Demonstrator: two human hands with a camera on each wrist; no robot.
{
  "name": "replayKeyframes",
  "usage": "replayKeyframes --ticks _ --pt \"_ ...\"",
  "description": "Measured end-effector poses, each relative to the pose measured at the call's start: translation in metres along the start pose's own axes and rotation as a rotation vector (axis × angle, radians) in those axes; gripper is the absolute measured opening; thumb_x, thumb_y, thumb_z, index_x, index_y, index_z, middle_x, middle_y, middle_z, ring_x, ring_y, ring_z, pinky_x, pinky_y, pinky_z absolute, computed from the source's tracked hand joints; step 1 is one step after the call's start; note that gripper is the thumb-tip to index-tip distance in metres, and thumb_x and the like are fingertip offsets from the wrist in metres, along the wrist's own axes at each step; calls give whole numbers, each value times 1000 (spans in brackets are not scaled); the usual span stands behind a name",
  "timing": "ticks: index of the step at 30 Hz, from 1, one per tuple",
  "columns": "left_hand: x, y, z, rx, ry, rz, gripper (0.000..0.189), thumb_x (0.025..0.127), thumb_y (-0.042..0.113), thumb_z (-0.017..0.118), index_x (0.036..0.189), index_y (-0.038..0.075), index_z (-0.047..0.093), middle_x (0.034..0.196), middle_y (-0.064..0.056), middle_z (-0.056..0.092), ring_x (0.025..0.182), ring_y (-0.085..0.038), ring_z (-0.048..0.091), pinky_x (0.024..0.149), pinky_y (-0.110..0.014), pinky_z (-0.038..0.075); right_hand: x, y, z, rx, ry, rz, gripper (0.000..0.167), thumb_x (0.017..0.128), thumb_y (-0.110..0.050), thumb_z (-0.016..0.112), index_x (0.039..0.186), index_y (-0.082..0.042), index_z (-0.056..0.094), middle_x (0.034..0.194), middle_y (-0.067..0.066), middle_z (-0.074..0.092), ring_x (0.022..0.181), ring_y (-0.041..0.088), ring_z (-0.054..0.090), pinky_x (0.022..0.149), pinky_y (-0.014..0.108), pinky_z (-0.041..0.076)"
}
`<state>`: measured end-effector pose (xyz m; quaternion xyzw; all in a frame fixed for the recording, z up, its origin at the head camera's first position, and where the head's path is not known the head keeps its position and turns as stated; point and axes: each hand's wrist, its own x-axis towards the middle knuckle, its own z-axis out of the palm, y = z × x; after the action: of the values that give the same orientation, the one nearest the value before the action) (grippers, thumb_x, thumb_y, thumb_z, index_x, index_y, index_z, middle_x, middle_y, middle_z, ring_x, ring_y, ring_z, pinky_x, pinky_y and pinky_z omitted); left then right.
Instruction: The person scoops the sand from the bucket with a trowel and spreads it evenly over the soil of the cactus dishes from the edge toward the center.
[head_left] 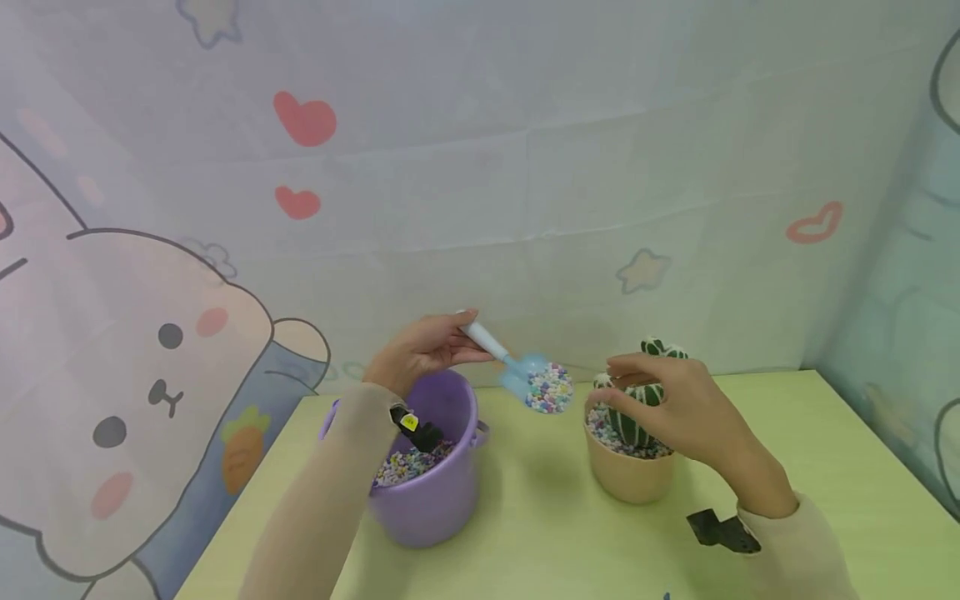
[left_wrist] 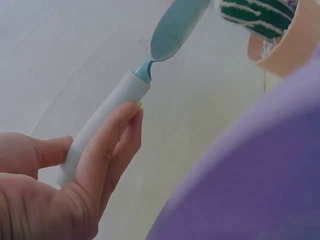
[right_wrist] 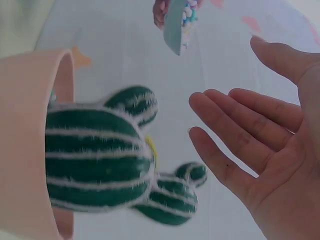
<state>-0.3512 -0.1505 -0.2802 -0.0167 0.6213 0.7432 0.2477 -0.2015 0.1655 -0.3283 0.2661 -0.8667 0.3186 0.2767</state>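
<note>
My left hand [head_left: 435,343] grips the white handle of a small blue shovel [left_wrist: 167,37], thumb on one side and fingers on the other. Colourful pebbles [head_left: 550,388] fill the shovel's blade, held in the air between bucket and pot. Beside the potted cactus my right hand [head_left: 667,400] hovers with fingers spread and nothing in them. The cactus [right_wrist: 100,157] is green with white ribs and smaller round offshoots. It stands in a peach-coloured pot [head_left: 632,477] with pebbles around its base. Below my left wrist is a purple bucket [head_left: 431,512] with more pebbles inside.
The pot and bucket stand on a yellow-green table [head_left: 532,533]. A cloth backdrop [head_left: 480,167] printed with a rabbit, hearts and stars hangs behind it. A purple bucket handle [head_left: 327,419] sticks out at the bucket's left.
</note>
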Motion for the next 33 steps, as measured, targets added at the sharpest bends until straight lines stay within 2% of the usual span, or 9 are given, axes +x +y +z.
replayKeyframes --ticks 3,6,12,17,21,24,29,31,33 --pt "4 -4 7 12 3 -7 27 113 24 51 110 -2 54 120 -34 65 141 -51 51 85 -39 69 -5 8 -7 3 70 5 29 89 -14 85 116 -8 78 106 6 83 86 19 80 64 24 62" --pt "8 -7 13 31 7 -7 27 113 24 51 108 -2 56 114 -32 67 140 -51 52 87 -40 67 -10 15 -14 4 114 28 23 89 -13 85 112 -12 79 101 3 83 85 18 80 64 12 56" --pt "15 -11 23 33 -22 -17 26 113 23 50 112 -2 54 141 -40 56 142 -51 52 107 -47 57 -17 27 -22 -16 154 64 19 89 -14 86 107 -13 81 101 4 83 85 7 78 72 3 55" --pt "20 -12 28 41 -44 -33 24 113 22 50 115 -2 52 149 -43 48 142 -52 51 111 -50 53 -21 38 -21 -34 161 128 11 92 -21 83 102 -15 81 94 3 83 79 -3 73 71 5 54" --pt "23 -15 29 45 -43 -49 21 113 22 50 110 0 53 148 -44 49 141 -53 52 103 -50 59 -26 50 -18 -47 168 184 8 95 -24 81 97 -17 80 89 2 82 74 -7 69 67 8 54" --pt "25 -18 29 49 -29 -53 18 112 20 51 109 3 53 145 -43 52 139 -53 54 95 -49 63 -31 57 -16 -41 153 237 12 95 -29 80 96 -17 79 87 2 81 73 -8 68 65 11 56" --pt "22 -22 28 79 -3 -53 20 112 21 54 115 1 55 120 -35 66 135 -52 58 84 -43 69 -41 65 -14 -46 67 352 23 96 -41 78 93 -18 78 86 0 79 73 -5 67 66 19 56" --pt "21 -22 28 91 -2 -56 21 111 21 54 116 1 55 117 -33 67 134 -52 58 83 -42 70 -45 68 -15 -46 16 397 27 97 -45 76 92 -18 77 87 -1 79 75 0 69 67 21 57" --pt "21 -22 29 99 -7 -56 20 111 20 55 116 1 55 121 -35 67 134 -52 59 83 -43 70 -48 71 -15 -39 -52 435 33 97 -49 74 98 -16 77 93 2 79 82 7 72 70 25 60"
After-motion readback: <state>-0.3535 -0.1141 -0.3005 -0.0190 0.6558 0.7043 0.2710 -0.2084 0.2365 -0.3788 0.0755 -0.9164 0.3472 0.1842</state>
